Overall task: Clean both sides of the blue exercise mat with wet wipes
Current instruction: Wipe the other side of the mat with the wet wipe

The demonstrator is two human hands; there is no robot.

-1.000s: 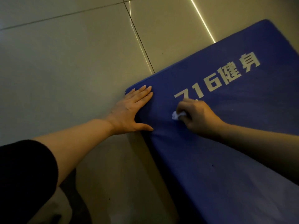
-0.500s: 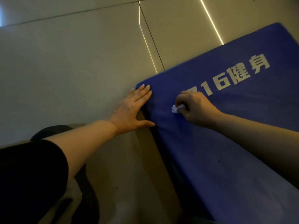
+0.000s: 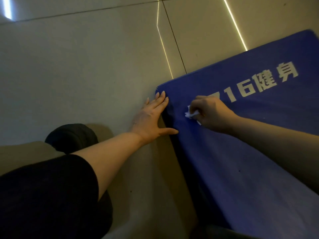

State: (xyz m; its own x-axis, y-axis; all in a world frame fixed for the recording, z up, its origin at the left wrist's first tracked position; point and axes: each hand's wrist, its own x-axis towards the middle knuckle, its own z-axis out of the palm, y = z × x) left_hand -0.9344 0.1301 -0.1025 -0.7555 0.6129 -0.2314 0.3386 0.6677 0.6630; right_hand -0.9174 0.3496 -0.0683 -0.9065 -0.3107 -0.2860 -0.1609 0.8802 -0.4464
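A pale tiled floor (image 3: 72, 69) fills the upper and left part of the view; dark grout lines cross it, and thin bright streaks of reflected light run over the tiles.

The blue mat (image 3: 241, 161) lies flat on the floor at the right, its near-left corner pointing toward the middle of the view. Pale printed characters (image 3: 262, 81), "16" followed by two Chinese characters, are seen across its upper part; the first digit is partly hidden behind the right hand. The mat's left side face is in deep shadow.

A black sleeve (image 3: 43, 195) covers the upper part of the left arm at the lower left, and the forearm beyond it is bare. A dark rounded shape (image 3: 70, 137) is seen behind that arm on the floor; what it is cannot be told.

The left hand (image 3: 150, 119) is laid flat with straight, spread fingers at the mat's left edge near the corner. Its fingertips rest on the corner and its thumb reaches onto the blue surface, while the palm lies over the floor just beside the edge. Nothing is grasped by it.

The right hand (image 3: 210, 112) is curled, knuckles up, on the mat just below the printed digits. A crumpled white wipe (image 3: 190, 114) is pinched in its fingers and pressed against the blue surface.
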